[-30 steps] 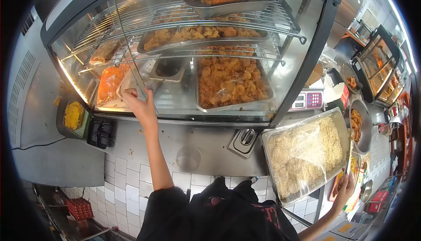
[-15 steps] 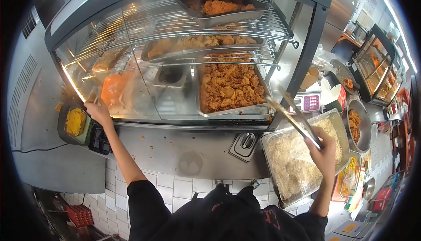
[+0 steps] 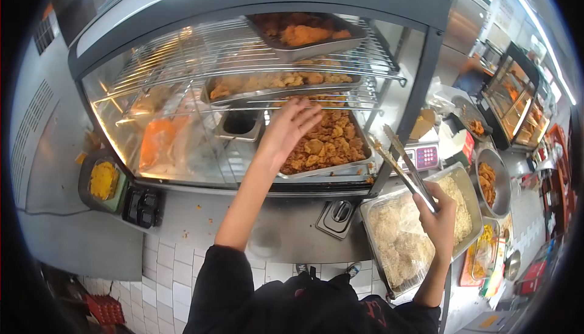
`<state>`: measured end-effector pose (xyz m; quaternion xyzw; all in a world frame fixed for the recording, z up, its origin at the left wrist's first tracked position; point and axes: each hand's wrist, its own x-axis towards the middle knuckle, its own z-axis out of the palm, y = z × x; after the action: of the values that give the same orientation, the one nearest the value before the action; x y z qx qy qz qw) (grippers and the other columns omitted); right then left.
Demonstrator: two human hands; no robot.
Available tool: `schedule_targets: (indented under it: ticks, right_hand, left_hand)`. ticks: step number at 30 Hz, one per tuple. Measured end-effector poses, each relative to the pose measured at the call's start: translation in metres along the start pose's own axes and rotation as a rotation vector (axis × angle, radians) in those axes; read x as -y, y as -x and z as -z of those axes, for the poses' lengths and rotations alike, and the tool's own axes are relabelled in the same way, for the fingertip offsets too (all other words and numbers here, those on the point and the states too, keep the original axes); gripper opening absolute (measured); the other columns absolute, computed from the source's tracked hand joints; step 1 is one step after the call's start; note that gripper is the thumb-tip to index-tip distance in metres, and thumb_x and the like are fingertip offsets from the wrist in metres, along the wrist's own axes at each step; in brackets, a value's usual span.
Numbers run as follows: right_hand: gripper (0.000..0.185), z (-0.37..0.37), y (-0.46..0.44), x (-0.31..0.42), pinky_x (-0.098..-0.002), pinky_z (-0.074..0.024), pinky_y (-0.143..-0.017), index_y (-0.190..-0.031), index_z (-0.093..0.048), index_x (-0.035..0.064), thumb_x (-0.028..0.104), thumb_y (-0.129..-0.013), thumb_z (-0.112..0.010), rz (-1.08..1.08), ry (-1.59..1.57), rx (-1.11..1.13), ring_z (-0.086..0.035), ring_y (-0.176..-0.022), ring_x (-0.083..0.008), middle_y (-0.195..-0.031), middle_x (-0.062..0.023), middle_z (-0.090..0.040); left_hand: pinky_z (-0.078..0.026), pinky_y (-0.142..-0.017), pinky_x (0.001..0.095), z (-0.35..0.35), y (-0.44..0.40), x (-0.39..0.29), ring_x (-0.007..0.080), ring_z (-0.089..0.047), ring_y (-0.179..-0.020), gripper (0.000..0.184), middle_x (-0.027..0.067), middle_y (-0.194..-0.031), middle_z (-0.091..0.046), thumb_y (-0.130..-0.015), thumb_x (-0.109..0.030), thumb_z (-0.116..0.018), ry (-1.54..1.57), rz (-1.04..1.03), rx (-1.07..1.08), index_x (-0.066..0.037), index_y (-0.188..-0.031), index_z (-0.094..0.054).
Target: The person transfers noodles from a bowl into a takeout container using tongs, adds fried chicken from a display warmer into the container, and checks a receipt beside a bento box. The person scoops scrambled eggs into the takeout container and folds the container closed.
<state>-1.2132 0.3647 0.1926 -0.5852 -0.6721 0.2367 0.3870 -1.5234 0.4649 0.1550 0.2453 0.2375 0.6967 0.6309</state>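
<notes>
My left hand is raised at the front of the glass display cabinet, fingers apart and holding nothing. It overlaps the left edge of a large tray of fried chicken pieces on the cabinet floor. Another tray of fried pieces lies on the wire rack above, and a third tray stands at the top. My right hand grips metal tongs, whose tips point up and left, apart, beside the cabinet's right post. Below them sits a tray of breaded pieces, partly under plastic film.
On the counter's left are a yellow food container and black plastic boxes. A metal lid lies near the cabinet. To the right stand a pink-keyed scale, a steel bowl of fried food and a second display cabinet.
My left hand went from the cabinet's lower left corner to the right, before the chicken tray. My right hand came up from beside the breaded tray with the tongs, which now tilt up and left.
</notes>
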Motion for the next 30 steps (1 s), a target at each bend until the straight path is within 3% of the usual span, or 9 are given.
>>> schedule_targets:
  ticks: [3, 7, 10, 13, 15, 21, 25, 27, 30]
  right_hand:
    - [0.030, 0.015, 0.009, -0.005, -0.0261, -0.0458, -0.060, -0.097, -0.059, -0.0066, 0.012, -0.076, -0.069, -0.051, 0.041, -0.024, -0.057, -0.067, -0.0122, -0.075, -0.0131, -0.063]
    - [0.030, 0.021, 0.007, -0.002, -0.0263, -0.0457, -0.058, -0.096, -0.059, -0.0064, 0.013, -0.076, -0.069, -0.016, 0.056, -0.033, -0.058, -0.066, -0.0134, -0.073, -0.0132, -0.062]
    - [0.029, 0.019, -0.008, 0.021, -0.0273, -0.0456, -0.057, -0.094, -0.058, -0.0064, 0.013, -0.076, -0.069, 0.097, 0.126, -0.030, -0.059, -0.064, -0.0152, -0.070, -0.0124, -0.061]
    - [0.028, 0.009, -0.037, 0.044, -0.0290, -0.0458, -0.055, -0.090, -0.057, -0.0061, 0.015, -0.076, -0.069, 0.175, 0.193, 0.049, -0.060, -0.060, -0.0213, -0.068, -0.0130, -0.060]
    - [0.030, -0.007, -0.063, 0.056, -0.0335, -0.0463, -0.054, -0.083, -0.058, -0.0060, 0.022, -0.078, -0.067, 0.384, 0.268, 0.051, -0.060, -0.059, -0.0284, -0.066, -0.0164, -0.060]
    - [0.037, -0.069, -0.124, 0.085, -0.0414, -0.0496, -0.058, -0.074, -0.060, -0.0059, 0.031, -0.079, -0.064, 0.402, 0.466, 0.174, -0.062, -0.064, -0.0358, -0.066, -0.0219, -0.059]
    - [0.034, -0.096, -0.144, 0.089, -0.0411, -0.0509, -0.059, -0.075, -0.060, -0.0057, 0.028, -0.077, -0.064, 0.468, 0.513, 0.154, -0.062, -0.066, -0.0362, -0.066, -0.0219, -0.060]
    - [0.035, -0.105, -0.154, 0.084, -0.0417, -0.0494, -0.063, -0.084, -0.064, -0.0039, 0.031, -0.078, -0.064, 0.513, 0.547, 0.107, -0.060, -0.066, -0.0375, -0.062, -0.0211, -0.059]
    - [0.030, -0.105, -0.155, 0.081, -0.0397, -0.0509, -0.062, -0.077, -0.063, -0.0041, 0.025, -0.075, -0.066, 0.480, 0.528, 0.084, -0.062, -0.067, -0.0354, -0.068, -0.0207, -0.061]
  left_hand:
    - [-0.040, -0.098, 0.0403, 0.003, -0.020, 0.000, 0.0327, -0.043, -0.118, 0.039, 0.0176, -0.126, -0.039, -0.087, -0.007, -0.048, 0.029, -0.068, 0.021, 0.009, -0.120, -0.035]
    - [-0.044, -0.088, 0.0351, 0.009, -0.021, -0.004, 0.0225, -0.049, -0.106, 0.041, 0.0083, -0.120, -0.040, -0.084, -0.005, -0.052, 0.053, 0.032, 0.015, 0.000, -0.122, -0.037]
    - [-0.043, -0.084, 0.0352, 0.009, -0.012, -0.005, 0.0199, -0.046, -0.104, 0.050, 0.0049, -0.127, -0.038, -0.083, -0.007, -0.051, 0.042, 0.026, -0.017, -0.003, -0.129, -0.032]
    - [-0.042, -0.085, 0.0375, 0.015, -0.003, -0.011, 0.0197, -0.045, -0.104, 0.052, 0.0025, -0.132, -0.036, -0.083, -0.007, -0.048, 0.062, 0.047, -0.003, -0.005, -0.131, -0.029]
    - [-0.042, -0.085, 0.0385, 0.019, 0.004, -0.013, 0.0197, -0.045, -0.104, 0.052, 0.0014, -0.133, -0.035, -0.083, -0.007, -0.047, 0.085, 0.058, 0.015, -0.005, -0.132, -0.029]
    - [-0.040, -0.086, 0.0397, 0.023, 0.027, -0.011, 0.0176, -0.046, -0.105, 0.048, -0.0002, -0.133, -0.039, -0.083, -0.008, -0.046, 0.114, 0.111, 0.101, -0.011, -0.130, -0.036]
    - [-0.037, -0.094, 0.0388, 0.021, 0.041, -0.009, 0.0189, -0.046, -0.110, 0.051, -0.0003, -0.140, -0.034, -0.085, -0.017, -0.043, 0.050, 0.113, 0.192, -0.012, -0.134, -0.033]
    - [-0.036, -0.096, 0.0382, 0.023, 0.062, 0.002, 0.0200, -0.046, -0.111, 0.054, 0.0032, -0.141, -0.033, -0.087, -0.025, -0.044, -0.051, 0.090, 0.191, -0.012, -0.137, -0.029]
    - [-0.037, -0.095, 0.0365, 0.040, 0.104, 0.023, 0.0198, -0.047, -0.111, 0.059, 0.0089, -0.138, -0.035, -0.088, -0.037, -0.045, -0.054, 0.199, 0.233, -0.012, -0.138, -0.027]
